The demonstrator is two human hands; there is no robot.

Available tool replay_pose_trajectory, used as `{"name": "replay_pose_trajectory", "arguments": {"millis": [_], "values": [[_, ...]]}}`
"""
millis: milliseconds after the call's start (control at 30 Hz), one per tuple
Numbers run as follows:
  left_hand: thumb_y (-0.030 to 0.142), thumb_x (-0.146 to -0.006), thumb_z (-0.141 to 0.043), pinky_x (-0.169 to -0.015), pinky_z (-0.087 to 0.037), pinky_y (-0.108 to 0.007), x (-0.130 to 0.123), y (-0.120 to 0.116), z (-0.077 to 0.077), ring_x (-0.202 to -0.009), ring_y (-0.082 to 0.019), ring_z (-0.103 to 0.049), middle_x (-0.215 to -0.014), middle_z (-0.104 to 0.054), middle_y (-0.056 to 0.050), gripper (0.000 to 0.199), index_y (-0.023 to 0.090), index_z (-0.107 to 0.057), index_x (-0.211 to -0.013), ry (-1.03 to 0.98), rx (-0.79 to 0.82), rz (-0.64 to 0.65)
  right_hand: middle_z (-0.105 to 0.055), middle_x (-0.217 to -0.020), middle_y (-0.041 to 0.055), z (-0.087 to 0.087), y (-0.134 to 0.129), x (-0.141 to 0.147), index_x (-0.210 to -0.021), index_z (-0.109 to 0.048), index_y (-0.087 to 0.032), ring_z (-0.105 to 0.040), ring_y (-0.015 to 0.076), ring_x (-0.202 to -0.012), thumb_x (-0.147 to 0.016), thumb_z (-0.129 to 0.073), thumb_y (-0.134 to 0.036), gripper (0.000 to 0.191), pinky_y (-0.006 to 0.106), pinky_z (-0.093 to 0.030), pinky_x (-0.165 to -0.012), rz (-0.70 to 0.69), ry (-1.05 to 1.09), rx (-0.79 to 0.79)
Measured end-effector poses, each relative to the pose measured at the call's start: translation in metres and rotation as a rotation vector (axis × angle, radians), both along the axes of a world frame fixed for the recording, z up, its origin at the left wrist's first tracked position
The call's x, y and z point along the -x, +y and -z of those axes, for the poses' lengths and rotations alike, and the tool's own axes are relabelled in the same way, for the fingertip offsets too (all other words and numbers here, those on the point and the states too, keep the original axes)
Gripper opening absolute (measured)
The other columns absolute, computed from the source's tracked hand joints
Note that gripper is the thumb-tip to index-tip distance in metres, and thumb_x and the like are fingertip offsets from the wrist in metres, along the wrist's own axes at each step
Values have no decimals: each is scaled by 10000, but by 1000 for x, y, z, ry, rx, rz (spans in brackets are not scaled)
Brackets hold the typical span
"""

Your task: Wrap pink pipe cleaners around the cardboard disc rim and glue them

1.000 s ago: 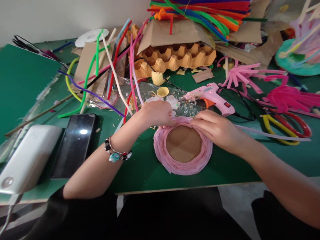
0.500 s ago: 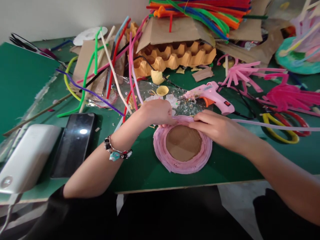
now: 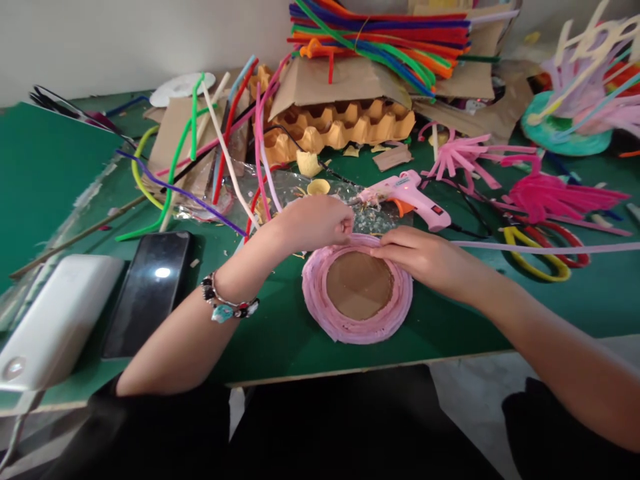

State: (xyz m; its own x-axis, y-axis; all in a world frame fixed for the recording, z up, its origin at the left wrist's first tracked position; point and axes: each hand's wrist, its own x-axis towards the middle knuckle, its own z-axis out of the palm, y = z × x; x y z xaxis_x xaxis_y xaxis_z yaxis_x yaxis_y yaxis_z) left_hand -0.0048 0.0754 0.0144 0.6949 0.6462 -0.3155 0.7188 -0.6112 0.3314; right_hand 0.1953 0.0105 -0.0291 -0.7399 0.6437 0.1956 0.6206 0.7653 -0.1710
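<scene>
A round pink ring of wound pipe cleaner point(image 3: 320, 313) lies on the green table around a brown cardboard disc point(image 3: 360, 285). My left hand point(image 3: 320, 223) is closed above the ring's upper left edge; what its fingers hold, if anything, is too small to tell. With fingers pressed together, my right hand point(image 3: 415, 253) pinches the ring's upper right edge. A pale pink pipe cleaner point(image 3: 545, 247) runs out from beneath that hand toward the right. Just behind the hands, a pink glue gun point(image 3: 410, 193) rests on clear plastic.
Scissors point(image 3: 540, 253) lie at the right, near pink pipe-cleaner shapes point(image 3: 560, 193). Egg cartons point(image 3: 345, 123) and a bundle of coloured pipe cleaners point(image 3: 380, 37) stand behind. A phone point(image 3: 150, 293) and a white power bank point(image 3: 57, 320) lie at the left.
My left hand has lifted slightly off the ring's edge, its fingers curled. My right hand stays on the ring. The whole view has shifted a little.
</scene>
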Motion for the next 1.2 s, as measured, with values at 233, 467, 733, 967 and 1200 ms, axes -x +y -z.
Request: {"name": "replay_pose_trajectory", "arguments": {"millis": [233, 467, 733, 967, 1200], "values": [[213, -755, -499, -570, -317, -210, -20, 3, 5, -681, -122, -572, -716, -649, 3, 154, 185, -645, -798, -13, -41, 155, -613, -897, 85, 3, 3, -1, -1033, -595, -139, -574, 182, -864, -910, -278, -199, 345, 322, -496, -731, -46, 11, -57], [192, -743, -515, -540, -301, -213, -25, 4, 5, -663, -120, -559, -706, -641, 4, 141, 172, -643, -798, 62, -30, 172, -621, -904, 62, 7, 3, -2, -1027, -597, -183, -582, 164, -870, -904, -293, -186, 328, 328, -499, -770, -25, 48, -69], [249, -759, -526, -576, -369, -252, -36, -3, -4, -805, -222, -602, -850, -660, -79, 205, 159, -626, -915, 259, -107, 78, -612, -842, 54, 10, 3, -1, -974, -620, -186, -591, 155, -821, -892, -325, -193, 305, 306, -508, -734, 0, 120, -47], [178, -788, -529, -697, -426, -293, -38, -9, -6, -940, -248, -591, -1032, -627, -105, 206, 149, -589, -983, 225, -218, 202, -624, -878, 71, 12, 1, -2, -989, -607, -167, -593, 161, -842, -895, -356, -227, 275, 304, -500, -734, 62, 147, -67], [161, -785, -526, -679, -431, -267, -36, -9, -5, -874, -222, -619, -982, -645, -115, 200, 132, -579, -976, 203, -193, 204, -611, -873, 67, -1, 2, -1, -906, -616, -172, -581, 147, -826, -906, -337, -256, 291, 279, -484, -697, 75, 111, 2]]}}
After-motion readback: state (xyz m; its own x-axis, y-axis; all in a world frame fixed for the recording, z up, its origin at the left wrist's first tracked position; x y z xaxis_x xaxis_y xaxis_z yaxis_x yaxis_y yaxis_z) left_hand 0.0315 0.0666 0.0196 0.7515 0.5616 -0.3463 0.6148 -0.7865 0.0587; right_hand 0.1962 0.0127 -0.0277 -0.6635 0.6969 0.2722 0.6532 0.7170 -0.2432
